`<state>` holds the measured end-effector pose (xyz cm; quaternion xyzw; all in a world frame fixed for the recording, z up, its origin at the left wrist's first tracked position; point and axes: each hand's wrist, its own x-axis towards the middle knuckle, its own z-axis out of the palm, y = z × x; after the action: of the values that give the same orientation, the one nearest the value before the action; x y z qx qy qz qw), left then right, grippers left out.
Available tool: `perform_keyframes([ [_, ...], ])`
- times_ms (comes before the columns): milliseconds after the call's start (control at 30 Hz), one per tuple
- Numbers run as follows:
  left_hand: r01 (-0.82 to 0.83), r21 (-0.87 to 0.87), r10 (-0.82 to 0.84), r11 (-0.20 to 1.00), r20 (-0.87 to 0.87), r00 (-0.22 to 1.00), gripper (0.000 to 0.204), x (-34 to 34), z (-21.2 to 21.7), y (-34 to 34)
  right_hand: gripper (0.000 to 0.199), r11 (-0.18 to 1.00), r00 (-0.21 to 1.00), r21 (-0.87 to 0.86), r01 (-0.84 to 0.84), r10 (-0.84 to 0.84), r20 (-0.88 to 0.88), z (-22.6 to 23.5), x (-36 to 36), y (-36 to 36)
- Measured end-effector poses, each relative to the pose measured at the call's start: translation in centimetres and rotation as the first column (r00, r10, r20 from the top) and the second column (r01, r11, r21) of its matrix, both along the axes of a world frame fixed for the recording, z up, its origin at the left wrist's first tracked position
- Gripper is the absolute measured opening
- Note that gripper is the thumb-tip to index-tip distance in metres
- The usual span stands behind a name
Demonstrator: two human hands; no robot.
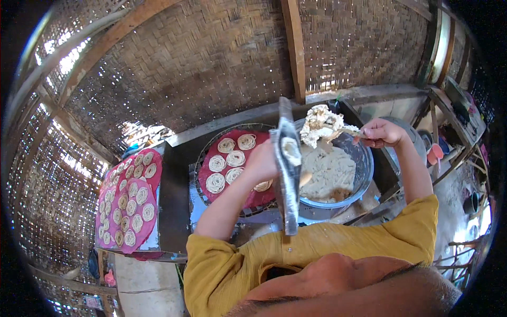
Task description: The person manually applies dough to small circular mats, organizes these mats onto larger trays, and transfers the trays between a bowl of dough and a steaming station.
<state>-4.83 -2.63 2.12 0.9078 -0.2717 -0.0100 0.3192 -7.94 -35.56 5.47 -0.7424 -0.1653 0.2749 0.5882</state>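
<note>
Nearest to the camera are the person's head [369,288] and yellow shirt [322,243], on the near side of the blue tub [365,164]. Over the far part of this tub is a pale lump of dough [319,124], carried on the end of a stick [349,130]. The right hand [383,132], at the tub's far right, is closed around the other end of the stick. More dough, smooth and greyish, lies inside the tub. At the tub's left edge, the left hand [262,161] grips a grey board [289,203], which is seen almost edge-on, with some pale material at its middle. Just left of the tub is a round pink cloth [250,198] with coiled strands [217,163] upon it. Further left of the tub, more coils [141,195] cover other pink cloths. Behind the tub rises a woven wall [227,63]; to its right is a pink dipper [434,153].
</note>
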Motion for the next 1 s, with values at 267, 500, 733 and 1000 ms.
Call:
perform_keyframes([
  [267,0.108,0.078,-0.117,0.991,0.129,0.985,0.045,0.0,0.8,-2.9,0.029,0.772,0.58,-0.552,0.314,0.304,0.756,8.2,-1.7,4.5],
  [500,0.026,-0.162,-0.028,0.987,-0.014,0.999,0.044,2.3,-1.6,-3.6,0.013,0.593,-0.167,-0.438,0.675,0.701,0.693,6.1,-3.8,12.9],
  [733,0.007,-0.156,-0.011,0.988,-0.027,1.0,0.031,3.8,-3.1,-2.1,0.014,0.717,-0.187,-0.301,0.629,0.515,0.837,6.5,-4.9,8.5],
  [1000,-0.024,0.01,0.023,1.0,0.127,0.992,0.038,2.5,-1.7,-3.3,0.015,0.739,-0.137,-0.225,0.635,0.394,0.909,8.5,-4.7,6.9],
])
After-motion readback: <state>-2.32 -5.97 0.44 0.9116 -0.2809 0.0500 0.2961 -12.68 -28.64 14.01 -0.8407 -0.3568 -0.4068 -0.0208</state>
